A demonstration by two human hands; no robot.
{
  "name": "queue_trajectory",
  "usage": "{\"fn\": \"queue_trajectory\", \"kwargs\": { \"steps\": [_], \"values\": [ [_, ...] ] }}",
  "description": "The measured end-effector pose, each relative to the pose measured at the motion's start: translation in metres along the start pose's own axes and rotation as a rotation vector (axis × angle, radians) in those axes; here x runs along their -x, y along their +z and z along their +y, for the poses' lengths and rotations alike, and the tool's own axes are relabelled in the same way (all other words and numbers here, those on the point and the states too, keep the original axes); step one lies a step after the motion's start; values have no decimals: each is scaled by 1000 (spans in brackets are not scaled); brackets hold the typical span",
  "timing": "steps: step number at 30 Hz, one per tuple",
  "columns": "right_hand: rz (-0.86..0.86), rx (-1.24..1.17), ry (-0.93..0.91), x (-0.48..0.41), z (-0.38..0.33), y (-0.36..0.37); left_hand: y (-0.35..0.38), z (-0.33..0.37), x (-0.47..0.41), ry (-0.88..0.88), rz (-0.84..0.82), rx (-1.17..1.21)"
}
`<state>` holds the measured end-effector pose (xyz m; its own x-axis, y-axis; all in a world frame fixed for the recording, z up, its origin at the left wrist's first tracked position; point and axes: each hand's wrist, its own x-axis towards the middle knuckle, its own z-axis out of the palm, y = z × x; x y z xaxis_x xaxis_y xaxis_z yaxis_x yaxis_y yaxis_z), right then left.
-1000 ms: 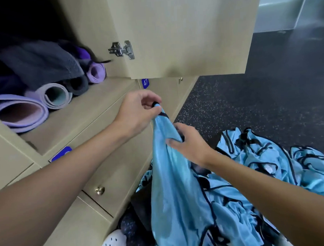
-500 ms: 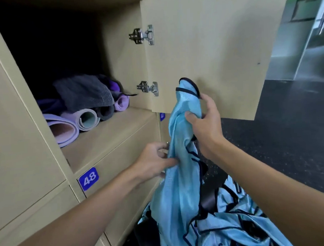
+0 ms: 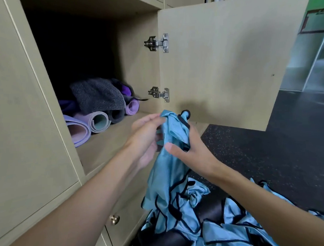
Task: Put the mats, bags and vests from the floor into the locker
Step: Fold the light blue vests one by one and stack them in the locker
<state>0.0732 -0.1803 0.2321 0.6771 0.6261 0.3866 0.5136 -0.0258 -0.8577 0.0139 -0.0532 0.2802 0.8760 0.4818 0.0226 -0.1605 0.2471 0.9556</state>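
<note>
A light blue vest with black trim hangs in front of the open locker. My left hand grips its bunched top from the left. My right hand clasps the same bunch from the right, fingers wrapped into the cloth. The vest's lower part trails down to a heap of more blue vests on the floor. Inside the locker lie rolled purple mats under a grey bag.
The locker door stands open to the right, its lower edge just behind my hands. A closed drawer with a brass knob sits below the shelf. Dark speckled floor stretches to the right.
Both hands came together on the vest's top: the right hand dropped lower, the left hand rose to meet it. The view lifted, showing more of the locker's inside.
</note>
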Motion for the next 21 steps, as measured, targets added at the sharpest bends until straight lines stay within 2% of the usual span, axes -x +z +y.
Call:
{"fn": "queue_trajectory", "kwargs": {
  "steps": [4,7,9,11,12,14,16,21],
  "values": [
    [86,-18,-18,-5,-1,6,1,14,11,-27,-174,60],
    [211,-58,-38,-5,-7,4,-1,17,15,-8,-241,-60],
    [294,-64,-33,-6,-10,1,-3,12,14,129,-178,-240],
    [356,-119,-15,-9,-13,-3,-15,5,11,395,-118,-526],
    [381,-155,-9,-10,-15,-6,-22,1,10,480,-176,-674],
    [413,-197,-11,-11,-21,-11,-35,-9,13,455,-400,-853],
    [396,-210,-36,-10,-26,-13,-39,-18,15,378,-513,-842],
    [307,-139,-49,-10,-23,-4,-20,-20,18,441,-479,-589]
  ]
}}
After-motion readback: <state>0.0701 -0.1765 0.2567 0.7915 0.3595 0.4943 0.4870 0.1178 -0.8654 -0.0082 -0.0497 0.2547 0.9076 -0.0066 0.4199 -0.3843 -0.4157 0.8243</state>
